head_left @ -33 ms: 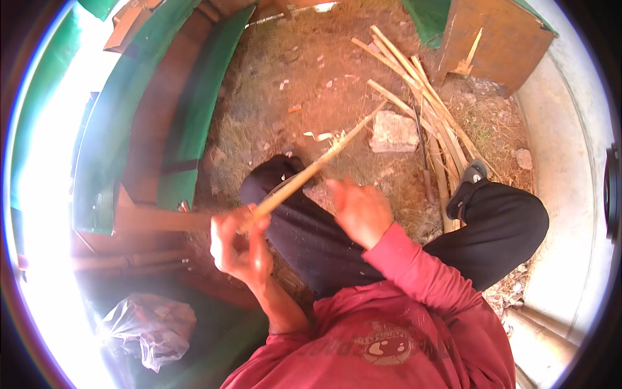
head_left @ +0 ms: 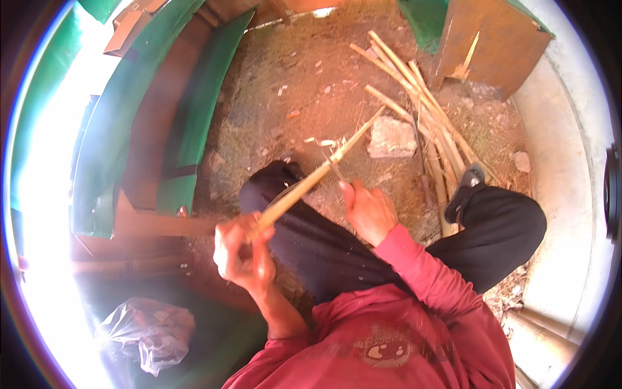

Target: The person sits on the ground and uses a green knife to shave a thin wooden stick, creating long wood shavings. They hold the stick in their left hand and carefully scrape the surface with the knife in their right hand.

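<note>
My left hand (head_left: 243, 249) is closed round the near end of a pale bamboo stick (head_left: 301, 188). The stick slants up and away to the right, over my bent left knee. Curled shavings (head_left: 337, 150) cling to it past its middle. My right hand (head_left: 370, 211) is closed on a thin knife (head_left: 335, 170), whose blade meets the stick close to those shavings. The knife's handle is hidden in my fingers.
Several long bamboo sticks (head_left: 431, 110) lie in a pile near my right foot, beside a pale stone block (head_left: 392, 137). Green-edged wooden boards (head_left: 188, 123) stand at the left, above a clear plastic bag (head_left: 152, 330). A brown board (head_left: 492, 45) stands far right.
My right hand has shifted slightly right and is less blurred. The thin blade now shows against the stick. My left hand still grips the near end.
</note>
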The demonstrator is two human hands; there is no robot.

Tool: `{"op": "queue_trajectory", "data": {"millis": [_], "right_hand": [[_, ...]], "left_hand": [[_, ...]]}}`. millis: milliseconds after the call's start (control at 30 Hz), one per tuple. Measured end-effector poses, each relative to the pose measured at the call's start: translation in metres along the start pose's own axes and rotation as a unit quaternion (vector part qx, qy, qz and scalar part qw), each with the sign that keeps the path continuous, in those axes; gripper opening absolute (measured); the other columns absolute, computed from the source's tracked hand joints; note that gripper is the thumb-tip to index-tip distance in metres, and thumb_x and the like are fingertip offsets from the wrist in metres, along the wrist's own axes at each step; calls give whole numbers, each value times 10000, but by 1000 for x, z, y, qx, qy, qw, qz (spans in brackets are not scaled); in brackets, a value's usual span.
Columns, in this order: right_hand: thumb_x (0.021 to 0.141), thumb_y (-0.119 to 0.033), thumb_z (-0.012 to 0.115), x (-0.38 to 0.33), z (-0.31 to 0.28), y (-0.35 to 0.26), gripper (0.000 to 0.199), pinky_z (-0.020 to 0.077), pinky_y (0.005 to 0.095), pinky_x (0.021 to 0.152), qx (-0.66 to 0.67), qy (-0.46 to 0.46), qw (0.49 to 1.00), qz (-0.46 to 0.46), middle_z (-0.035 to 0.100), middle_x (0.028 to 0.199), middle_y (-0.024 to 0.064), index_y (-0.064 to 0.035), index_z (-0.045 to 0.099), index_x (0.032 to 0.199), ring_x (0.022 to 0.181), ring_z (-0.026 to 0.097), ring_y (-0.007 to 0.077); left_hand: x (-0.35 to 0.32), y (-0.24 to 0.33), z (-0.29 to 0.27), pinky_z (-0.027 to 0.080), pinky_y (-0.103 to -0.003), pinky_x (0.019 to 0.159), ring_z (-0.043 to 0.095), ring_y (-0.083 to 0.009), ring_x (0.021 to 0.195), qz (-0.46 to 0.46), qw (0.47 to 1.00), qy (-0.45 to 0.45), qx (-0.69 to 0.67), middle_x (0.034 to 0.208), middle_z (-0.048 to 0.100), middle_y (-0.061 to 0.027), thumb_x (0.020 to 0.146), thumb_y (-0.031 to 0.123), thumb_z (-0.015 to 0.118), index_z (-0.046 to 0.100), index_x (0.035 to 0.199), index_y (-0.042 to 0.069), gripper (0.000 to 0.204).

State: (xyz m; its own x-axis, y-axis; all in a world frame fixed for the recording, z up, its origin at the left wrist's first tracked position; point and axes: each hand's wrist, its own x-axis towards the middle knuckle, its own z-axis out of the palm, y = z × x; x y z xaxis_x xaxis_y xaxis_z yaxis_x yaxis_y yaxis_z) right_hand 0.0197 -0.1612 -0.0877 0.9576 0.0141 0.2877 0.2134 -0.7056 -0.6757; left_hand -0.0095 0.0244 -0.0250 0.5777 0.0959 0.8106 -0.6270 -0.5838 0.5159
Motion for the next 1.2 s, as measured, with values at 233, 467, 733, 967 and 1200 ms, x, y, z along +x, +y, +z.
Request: {"op": "queue_trajectory", "data": {"millis": [233,467,733,967,1200], "right_hand": [[993,-274,479,-11,-40,-43,273,433,478,446,143,-56,987,-38,511,515,176,-54,532,840,488,565,391],[963,-271,538,-10,-20,-43,262,426,451,415,104,-26,991,-78,531,528,147,-59,501,814,478,574,362],[998,-297,438,-13,15,60,305,477,472,518,-19,-43,991,122,581,574,191,-55,599,904,555,611,378],[998,-301,467,-22,-32,-27,315,426,498,450,188,-16,982,-8,527,519,194,-37,540,843,493,562,411],[986,-273,499,-25,-43,-38,281,420,467,449,124,-37,990,-56,517,552,170,-44,507,823,512,570,388]], "left_hand": [[6,7,18,494,-316,577,645,-248,684,18,999,-6,-29,793,657,-168,684,1,801,607,875,-25,274],[18,-3,6,472,-300,548,637,-245,636,100,993,-56,-12,786,667,-173,638,-75,778,619,898,-25,309],[16,0,-9,515,-301,612,644,-229,715,92,994,-56,32,835,667,-159,707,-60,758,599,914,-23,264],[29,15,19,495,-300,562,626,-226,632,81,993,-74,-42,774,662,-145,610,-44,797,623,808,-4,267],[40,10,10,507,-312,529,636,-253,626,191,959,-185,-95,768,646,-120,533,2,766,620,810,-1,314]]}}
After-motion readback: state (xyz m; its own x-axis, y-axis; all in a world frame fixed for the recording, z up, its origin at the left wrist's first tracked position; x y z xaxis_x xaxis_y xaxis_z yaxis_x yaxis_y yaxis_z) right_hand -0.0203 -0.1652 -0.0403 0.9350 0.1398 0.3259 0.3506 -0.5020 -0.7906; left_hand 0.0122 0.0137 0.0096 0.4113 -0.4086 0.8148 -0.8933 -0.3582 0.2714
